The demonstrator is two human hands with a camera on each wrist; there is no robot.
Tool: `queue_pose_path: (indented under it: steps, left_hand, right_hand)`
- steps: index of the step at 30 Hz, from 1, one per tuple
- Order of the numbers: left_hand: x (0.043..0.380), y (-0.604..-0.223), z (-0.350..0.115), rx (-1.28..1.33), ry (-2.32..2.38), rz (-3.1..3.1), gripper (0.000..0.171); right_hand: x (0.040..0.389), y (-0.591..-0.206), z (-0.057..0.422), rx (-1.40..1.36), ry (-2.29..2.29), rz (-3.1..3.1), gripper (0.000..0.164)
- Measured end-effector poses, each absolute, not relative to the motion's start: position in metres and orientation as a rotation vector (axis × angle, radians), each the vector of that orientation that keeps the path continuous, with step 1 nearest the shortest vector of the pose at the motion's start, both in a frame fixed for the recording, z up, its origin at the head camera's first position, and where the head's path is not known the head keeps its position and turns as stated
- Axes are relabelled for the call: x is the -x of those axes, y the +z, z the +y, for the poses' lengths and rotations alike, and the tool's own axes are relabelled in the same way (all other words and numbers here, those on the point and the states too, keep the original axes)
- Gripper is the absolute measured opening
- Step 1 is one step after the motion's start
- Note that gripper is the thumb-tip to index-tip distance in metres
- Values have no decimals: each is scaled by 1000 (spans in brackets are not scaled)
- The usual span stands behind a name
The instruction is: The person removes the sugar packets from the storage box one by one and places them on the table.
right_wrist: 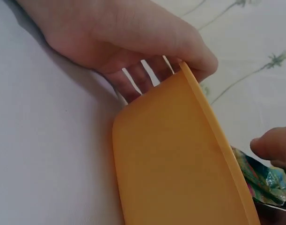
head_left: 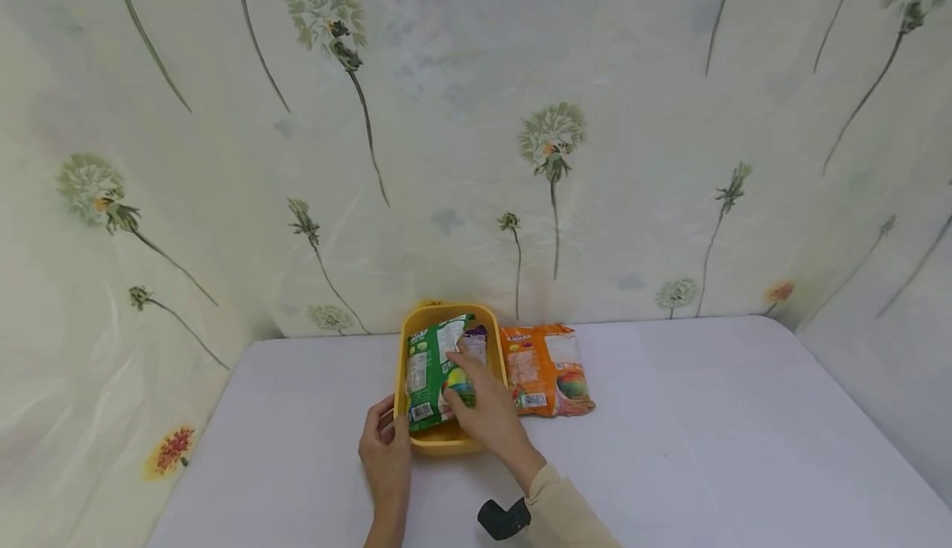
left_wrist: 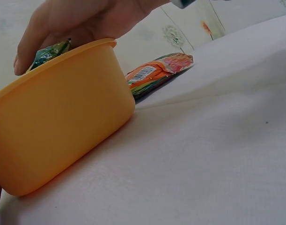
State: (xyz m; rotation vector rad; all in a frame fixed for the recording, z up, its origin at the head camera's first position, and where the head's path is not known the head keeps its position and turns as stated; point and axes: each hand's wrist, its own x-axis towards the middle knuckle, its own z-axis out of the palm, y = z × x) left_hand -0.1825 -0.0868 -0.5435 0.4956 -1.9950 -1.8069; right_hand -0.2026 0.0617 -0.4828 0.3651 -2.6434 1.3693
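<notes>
A yellow plastic basket (head_left: pixel 454 449) stands at the back of the white table. Inside it, a green snack packet (head_left: pixel 418 374) overlaps a purple packet (head_left: pixel 476 341). My left hand (head_left: pixel 387 449) grips the basket's near left side, its thumb at the rim and its fingers along the outer wall (right_wrist: pixel 171 140). Over the basket, my right hand (head_left: pixel 487 407) holds the green packet, thumb and forefinger spread across its printed face. Its other fingers are partly hidden. In the left wrist view, this hand (left_wrist: pixel 86 23) bends over the rim onto the packet.
An orange snack packet (head_left: pixel 546 370) lies flat just right of the basket. Behind the table (head_left: pixel 706 432) hangs a dandelion-patterned curtain (head_left: pixel 461 159). A black device (head_left: pixel 504 520) sits by the right wrist.
</notes>
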Motion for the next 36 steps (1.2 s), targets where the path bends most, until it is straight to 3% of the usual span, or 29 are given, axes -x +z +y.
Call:
queue_pose_path:
  steps: [36]
  left_hand:
    - [185, -544, -87, -509, -1762, -2008, 29]
  right_hand:
    - [199, -493, 65, -242, 1717, -2277, 38]
